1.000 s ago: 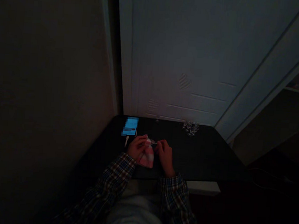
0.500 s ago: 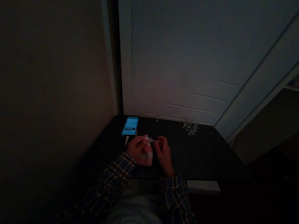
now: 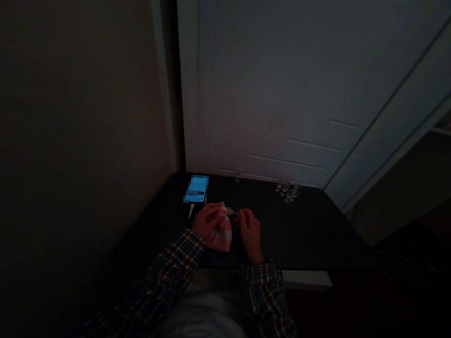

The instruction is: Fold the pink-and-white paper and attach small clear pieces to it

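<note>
My left hand [image 3: 207, 220] is closed on a small pink and white checked cloth [image 3: 220, 236], gripping it near its gathered top. The lower part of the cloth spreads out over the dark table. My right hand [image 3: 249, 231] pinches the end of a thin pale strand [image 3: 233, 212] that runs from the top of the cloth. Dim light keeps me from telling exactly what the strand is. Both hands are just above the table, close to its front edge.
Behind my left hand lies a lit phone [image 3: 196, 189] with a white cable [image 3: 191, 211]. Several small clear, shiny pieces [image 3: 288, 190] are heaped at the back of the black table [image 3: 306, 232], one more [image 3: 238, 178] apart. A white panel [image 3: 255, 88] rises behind.
My right hand has shifted slightly to the right, and its fingers have curled in more around the strand's end. My left hand stays on the cloth.
</note>
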Demonstrator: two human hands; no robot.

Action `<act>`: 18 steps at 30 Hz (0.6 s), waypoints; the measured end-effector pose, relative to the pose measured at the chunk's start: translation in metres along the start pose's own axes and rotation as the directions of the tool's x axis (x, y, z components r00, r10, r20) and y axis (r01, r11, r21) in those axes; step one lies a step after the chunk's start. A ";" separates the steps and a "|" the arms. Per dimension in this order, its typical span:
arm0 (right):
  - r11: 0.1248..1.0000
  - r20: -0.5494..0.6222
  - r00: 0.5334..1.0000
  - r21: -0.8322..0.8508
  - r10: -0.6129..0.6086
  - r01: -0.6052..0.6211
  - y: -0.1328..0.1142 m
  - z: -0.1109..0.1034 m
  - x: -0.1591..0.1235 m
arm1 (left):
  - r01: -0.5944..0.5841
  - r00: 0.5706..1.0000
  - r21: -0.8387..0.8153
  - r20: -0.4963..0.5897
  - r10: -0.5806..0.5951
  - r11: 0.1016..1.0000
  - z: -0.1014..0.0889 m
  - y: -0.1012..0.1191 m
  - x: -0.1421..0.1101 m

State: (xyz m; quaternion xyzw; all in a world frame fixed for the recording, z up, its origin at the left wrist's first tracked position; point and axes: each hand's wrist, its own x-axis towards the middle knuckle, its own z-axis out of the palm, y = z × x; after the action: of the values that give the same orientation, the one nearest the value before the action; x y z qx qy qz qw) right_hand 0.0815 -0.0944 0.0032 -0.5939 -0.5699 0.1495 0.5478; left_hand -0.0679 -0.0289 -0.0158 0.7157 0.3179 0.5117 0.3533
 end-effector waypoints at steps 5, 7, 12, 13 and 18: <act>0.997 0.039 0.999 0.069 -0.034 0.031 -0.004 0.001 -0.001 | 0.014 1.000 0.016 -0.017 -0.014 1.000 -0.001 -0.002 0.000; 0.992 0.067 0.996 0.115 -0.061 0.053 -0.006 0.003 -0.001 | 0.022 0.999 0.025 -0.036 -0.021 0.999 -0.001 -0.004 0.000; 0.988 0.050 0.995 0.134 -0.082 0.075 -0.006 0.003 -0.002 | 0.026 0.996 0.025 -0.081 -0.023 0.999 -0.001 -0.007 0.000; 0.989 0.046 0.996 0.128 -0.081 0.075 -0.006 0.003 -0.002 | 0.018 0.998 0.021 -0.065 -0.016 1.000 -0.001 -0.006 0.000; 0.998 0.041 0.999 0.052 -0.030 0.028 -0.001 0.001 -0.001 | -0.015 1.000 0.018 -0.013 0.016 1.000 0.000 -0.006 0.000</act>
State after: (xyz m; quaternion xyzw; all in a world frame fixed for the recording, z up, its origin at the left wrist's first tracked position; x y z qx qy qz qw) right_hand 0.0797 -0.0947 0.0030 -0.5682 -0.5857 0.1686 0.5528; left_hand -0.0683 -0.0255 -0.0206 0.7180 0.3191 0.5161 0.3409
